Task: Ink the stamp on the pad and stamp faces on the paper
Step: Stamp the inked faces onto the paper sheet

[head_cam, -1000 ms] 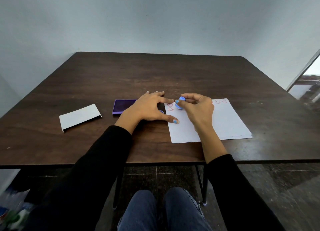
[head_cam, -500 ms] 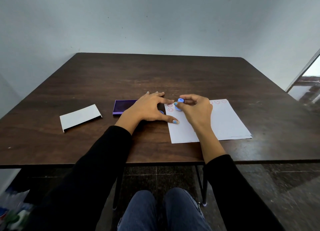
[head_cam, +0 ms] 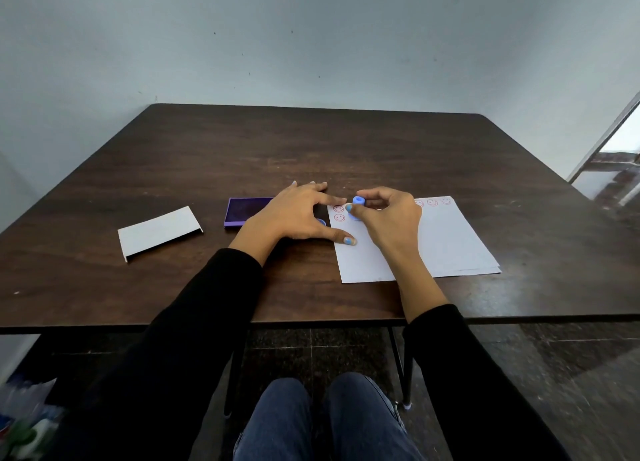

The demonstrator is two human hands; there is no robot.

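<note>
Stamp [head_cam: 357, 208] down on paper [head_cam: 446, 239], pinched by right hand [head_cam: 389, 220].
Blue stamp sits at sheet's upper-left, just right of two red smiley prints [head_cam: 339, 212]. Left hand [head_cam: 298, 215] spread flat, thumb and index pinning paper's left edge. Purple ink pad [head_cam: 244, 211] open beside left hand; grey lid [head_cam: 159, 232] further left on table [head_cam: 311, 149].

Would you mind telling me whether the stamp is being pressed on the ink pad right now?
No, the right hand holds the blue stamp down on the paper, while the purple ink pad sits apart.
</note>
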